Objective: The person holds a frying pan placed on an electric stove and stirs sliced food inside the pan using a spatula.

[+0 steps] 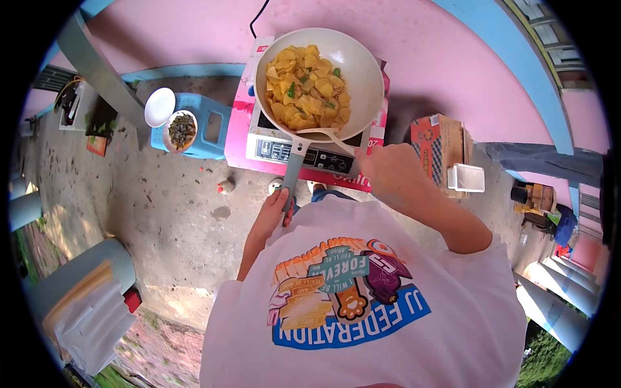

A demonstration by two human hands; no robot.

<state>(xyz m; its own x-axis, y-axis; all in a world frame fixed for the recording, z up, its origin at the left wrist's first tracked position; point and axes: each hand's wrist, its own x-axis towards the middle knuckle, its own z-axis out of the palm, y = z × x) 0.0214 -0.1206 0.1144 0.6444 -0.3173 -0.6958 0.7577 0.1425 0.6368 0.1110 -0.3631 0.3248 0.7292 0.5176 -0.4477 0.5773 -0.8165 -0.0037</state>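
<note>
A white wok (362, 71) with a grey handle sits on an induction cooker (272, 150). Sliced yellow pieces that look like potato (304, 87), with bits of green among them, fill its left and middle part. My left hand (272, 210) is closed round the wok's handle (294, 171), close to my shirt. In my right hand (391, 171) is the handle of a pale spatula (328, 132); its head lies at the near rim of the wok, against the food and partly hidden by it.
Left of the cooker, a blue stool (217, 107) bears a bowl of dark food (182, 130) and a white plate (160, 107). The cooker rests on a pink box (238, 139). To the right are a cardboard box (435, 145) and a white plastic container (466, 178). A pink wall (194, 32) stands behind.
</note>
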